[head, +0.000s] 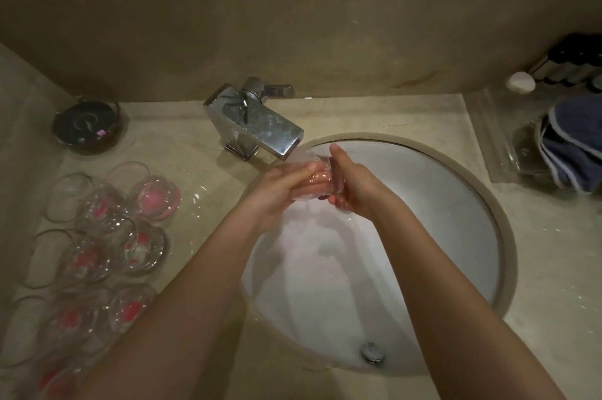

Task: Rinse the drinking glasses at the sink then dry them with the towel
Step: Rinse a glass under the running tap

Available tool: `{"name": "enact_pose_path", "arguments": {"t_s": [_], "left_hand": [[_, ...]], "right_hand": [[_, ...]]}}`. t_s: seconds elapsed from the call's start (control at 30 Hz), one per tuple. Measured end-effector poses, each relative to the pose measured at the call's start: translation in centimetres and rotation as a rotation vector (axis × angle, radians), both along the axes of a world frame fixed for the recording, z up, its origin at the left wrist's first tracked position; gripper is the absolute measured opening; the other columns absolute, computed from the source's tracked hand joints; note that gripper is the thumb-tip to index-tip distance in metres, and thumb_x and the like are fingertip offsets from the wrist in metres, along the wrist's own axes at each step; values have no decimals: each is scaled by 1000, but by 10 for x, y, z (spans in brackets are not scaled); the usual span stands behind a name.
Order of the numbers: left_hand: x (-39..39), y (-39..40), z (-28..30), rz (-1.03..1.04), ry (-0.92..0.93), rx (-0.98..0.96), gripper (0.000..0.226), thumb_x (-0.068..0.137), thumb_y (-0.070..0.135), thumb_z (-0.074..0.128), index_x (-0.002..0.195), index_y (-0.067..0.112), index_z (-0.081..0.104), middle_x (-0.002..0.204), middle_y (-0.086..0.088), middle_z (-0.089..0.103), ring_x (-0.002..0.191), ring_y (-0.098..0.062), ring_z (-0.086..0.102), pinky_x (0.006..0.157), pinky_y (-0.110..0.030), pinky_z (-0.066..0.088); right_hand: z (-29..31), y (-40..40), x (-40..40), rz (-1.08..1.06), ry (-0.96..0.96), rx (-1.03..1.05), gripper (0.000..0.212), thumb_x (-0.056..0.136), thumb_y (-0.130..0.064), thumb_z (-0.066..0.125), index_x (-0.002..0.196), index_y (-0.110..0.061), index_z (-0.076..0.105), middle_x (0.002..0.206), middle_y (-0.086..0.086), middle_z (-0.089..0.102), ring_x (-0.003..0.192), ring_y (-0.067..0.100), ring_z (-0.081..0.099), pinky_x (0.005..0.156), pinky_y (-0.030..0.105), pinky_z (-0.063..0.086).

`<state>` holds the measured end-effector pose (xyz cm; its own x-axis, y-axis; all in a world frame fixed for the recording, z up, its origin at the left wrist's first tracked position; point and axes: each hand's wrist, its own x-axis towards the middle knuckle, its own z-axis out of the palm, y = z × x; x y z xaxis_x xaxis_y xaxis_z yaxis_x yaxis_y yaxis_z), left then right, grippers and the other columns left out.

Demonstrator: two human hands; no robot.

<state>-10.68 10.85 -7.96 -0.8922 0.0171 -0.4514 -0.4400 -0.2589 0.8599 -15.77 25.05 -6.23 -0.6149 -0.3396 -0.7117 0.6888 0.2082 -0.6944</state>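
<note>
Both my hands meet over the far side of the sink [472,204], directly under the spout of the tap [257,121]. My left hand [283,191] has its fingers curled inside a clear glass [321,178], which lies on its side with its mouth toward that hand; the fingers show pink through the wall. My right hand [355,186] wraps around the outside of the same glass, thumb on top. Whether water runs from the spout I cannot tell, though the basin below looks wet and the drain [371,350] sits at its near side. Along the left edge of the surface [374,116] stand the other glasses [114,230], clustered upright, several showing pink at the bottom. At the far left corner sits a dark round dish [86,124]. Near the right edge lies a folded blue towel [573,145], partly on a clear tray [501,139], with a white soap [520,82] beyond it.
</note>
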Motion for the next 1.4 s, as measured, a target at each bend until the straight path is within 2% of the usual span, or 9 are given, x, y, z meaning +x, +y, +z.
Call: {"name": "enact_pose_path", "arguments": {"t_s": [0.2, 0.3, 0.47, 0.6, 0.83, 0.93, 1.03, 1.27, 1.4], "left_hand": [[-6, -12, 0, 56, -5, 117, 16, 92, 7, 57, 102, 9, 69, 94, -5, 75, 86, -16, 72, 85, -27, 56], [-3, -12, 3, 13, 9, 62, 18, 89, 3, 60, 102, 11, 69, 88, -1, 75, 81, -11, 71, 76, -20, 54], [2, -8, 4, -21, -42, 9, 23, 83, 14, 68, 105, 16, 69, 93, 2, 76, 89, -11, 71, 87, -26, 50], [2, -9, 2, 70, -129, 37, 13, 91, 21, 62, 103, 21, 67, 89, 5, 75, 81, -8, 72, 80, -29, 49], [2, -11, 5, 77, -144, -33, 13, 92, 23, 63, 104, 24, 67, 91, 11, 74, 82, -4, 70, 81, -29, 47], [4, -9, 3, 70, -125, -69, 10, 92, 20, 63, 100, 23, 69, 83, 13, 73, 75, -1, 68, 78, -27, 48], [9, -5, 1, 14, -83, -115, 12, 92, 17, 62, 101, 21, 69, 84, 10, 74, 79, -3, 70, 82, -27, 48], [10, -3, 2, -97, -161, -160, 27, 89, 36, 64, 107, 17, 71, 99, 0, 76, 94, -11, 72, 90, -34, 46], [9, 0, -5, 10, -80, -66, 22, 89, 20, 67, 110, 17, 71, 96, -1, 74, 91, -16, 71, 96, -32, 47]], "right_hand": [[-13, 5, 6, -90, 143, -211, 12, 96, -17, 53, 105, -13, 59, 88, 10, 59, 72, 26, 61, 56, 21, 52], [-18, 7, 8, -135, 137, -252, 19, 92, -12, 54, 110, -10, 60, 94, 15, 58, 76, 28, 62, 58, 23, 53], [-14, 6, 6, -4, 34, -63, 46, 93, -52, 51, 100, -10, 68, 78, 7, 64, 53, 13, 60, 48, 18, 48], [-19, 11, 9, -61, 128, -140, 33, 91, -27, 63, 117, -6, 60, 90, 9, 64, 63, 20, 63, 54, 20, 50], [-35, 16, 17, -156, 171, -295, 39, 82, 8, 62, 108, -21, 59, 103, -1, 60, 82, 17, 61, 72, 28, 47], [-33, 15, 18, -154, 76, -287, 13, 92, -19, 61, 105, -19, 62, 96, 2, 62, 84, 20, 62, 76, 31, 54], [-30, 14, 18, -81, -35, -204, 42, 97, -50, 45, 107, -16, 66, 90, 3, 69, 75, 13, 65, 68, 24, 59], [-33, 13, 16, -62, 142, -287, 29, 92, -18, 62, 120, -14, 54, 103, 8, 59, 79, 22, 64, 73, 32, 56], [-33, 7, 12, -95, 179, -262, 24, 91, -18, 62, 114, -17, 56, 106, 5, 61, 88, 26, 66, 82, 39, 55]]}}
